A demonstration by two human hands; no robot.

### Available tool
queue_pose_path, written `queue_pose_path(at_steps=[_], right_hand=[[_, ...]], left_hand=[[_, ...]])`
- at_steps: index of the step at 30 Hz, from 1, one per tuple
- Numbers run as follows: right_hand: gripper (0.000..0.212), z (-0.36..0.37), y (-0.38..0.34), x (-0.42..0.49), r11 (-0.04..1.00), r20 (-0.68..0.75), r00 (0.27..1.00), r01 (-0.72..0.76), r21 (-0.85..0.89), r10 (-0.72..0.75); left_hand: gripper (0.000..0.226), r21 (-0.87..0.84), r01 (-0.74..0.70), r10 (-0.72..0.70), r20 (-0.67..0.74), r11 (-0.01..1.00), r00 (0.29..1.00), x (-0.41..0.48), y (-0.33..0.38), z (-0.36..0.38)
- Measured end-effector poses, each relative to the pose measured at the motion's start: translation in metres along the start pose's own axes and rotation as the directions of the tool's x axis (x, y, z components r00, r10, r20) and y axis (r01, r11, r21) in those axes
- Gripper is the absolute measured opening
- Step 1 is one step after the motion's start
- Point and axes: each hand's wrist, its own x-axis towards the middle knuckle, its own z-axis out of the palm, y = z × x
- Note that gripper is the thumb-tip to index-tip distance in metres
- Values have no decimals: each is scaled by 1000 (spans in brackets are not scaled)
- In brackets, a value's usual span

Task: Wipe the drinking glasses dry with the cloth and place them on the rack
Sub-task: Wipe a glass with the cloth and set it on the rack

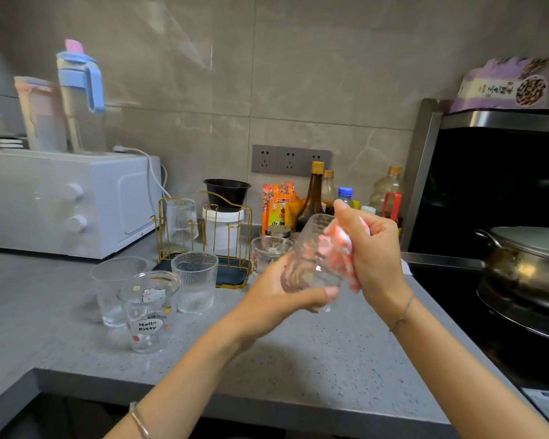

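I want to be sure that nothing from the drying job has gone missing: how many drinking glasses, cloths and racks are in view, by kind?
Drinking glasses: 6
Cloths: 1
Racks: 1
Total: 8

Grey marbled wall tiles (298, 74) fill the upper frame, with a triple socket panel (290, 160) at centre. A speckled grey surface (298, 359) spans the lower half. A white microwave (61, 201) stands at left, a black stove unit (495, 185) at right.
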Motion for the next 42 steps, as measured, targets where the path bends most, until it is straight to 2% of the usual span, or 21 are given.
queue_pose_path(at_steps=[1, 3, 4, 6, 7, 9, 12, 14, 16, 18, 20, 23, 25, 27, 29, 31, 32, 34, 37, 39, 42], right_hand=[[59, 0, -1, 0, 998, 5, 1000, -15, 58, 15], [59, 1, -1, -1, 986, 8, 999, -53, 160, 52], [59, 2, -1, -2, 982, 6, 998, -57, 182, 57], [55, 3, -1, -3, 980, -6, 998, -56, 189, 58], [54, 3, 1, -4, 980, -20, 997, -68, 186, 73], [53, 2, 3, -2, 981, -52, 993, -92, 170, 102], [53, 1, 6, 2, 999, -87, 996, -33, 5, 33], [53, 2, 7, 4, 994, -78, 996, 28, -107, -36], [52, 6, 7, 4, 990, -60, 997, 42, -133, -50], [51, 11, 7, 4, 994, -38, 999, 25, -110, -30], [50, 13, 8, 3, 996, -28, 1000, 11, -89, -13], [50, 13, 4, 0, 997, -34, 999, 10, -74, -13], [52, 12, 3, 0, 1000, -18, 1000, -9, 9, 10], [53, 11, 3, 0, 990, 7, 998, -58, 129, 58], [50, 12, 6, -1, 954, 35, 992, -130, 272, 125], [50, 15, 9, -2, 929, 61, 985, -171, 327, 160], [52, 16, 11, -3, 933, 52, 985, -170, 318, 162], [51, 19, 12, -3, 946, 1, 986, -160, 280, 166], [48, 18, 18, -1, 956, -82, 971, -201, 212, 223], [46, 10, 25, 1, 950, -134, 954, -238, 199, 267], [50, -4, 38, 0, 968, -114, 962, -245, 47, 249]], left_hand=[[64, -186, 65, -51, 79, 980, 996, 0, 1, -1], [74, -525, 233, -100, 269, 818, 958, 0, 0, -4], [74, -608, 289, -87, 339, 739, 937, -1, 0, -5], [75, -633, 339, -75, 405, 696, 911, -2, -2, -9], [79, -607, 352, -99, 410, 713, 907, -2, -2, -11], [92, -460, 336, -173, 361, 822, 916, -1, -1, -14], [111, -45, 209, -200, 157, 977, 967, -1, 8, -15], [100, 268, 104, -114, 24, 958, 993, -1, 15, -8], [95, 459, 44, -12, -72, 887, 997, -1, 15, 2], [97, 485, 56, 25, -161, 873, 987, 0, 9, 8], [92, 473, 53, 41, -185, 879, 982, 1, 4, 8], [69, 346, 62, -21, -121, 936, 992, 0, 9, -1], [56, 145, 104, -100, -35, 984, 994, -2, 13, -7], [60, -147, 180, -166, 105, 973, 981, -4, 13, -13], [63, -480, 277, -154, 281, 832, 947, -5, 9, -17], [67, -682, 360, -100, 390, 636, 915, -5, 2, -19], [72, -727, 382, -88, 408, 571, 909, -5, -1, -19], [77, -755, 388, -87, 407, 529, 909, -4, -7, -22], [75, -691, 373, -144, 368, 619, 919, -4, -14, -27], [83, -621, 382, -229, 315, 684, 921, -6, -19, -30], [89, -592, 413, -342, 236, 692, 910, -7, -31, -33]])
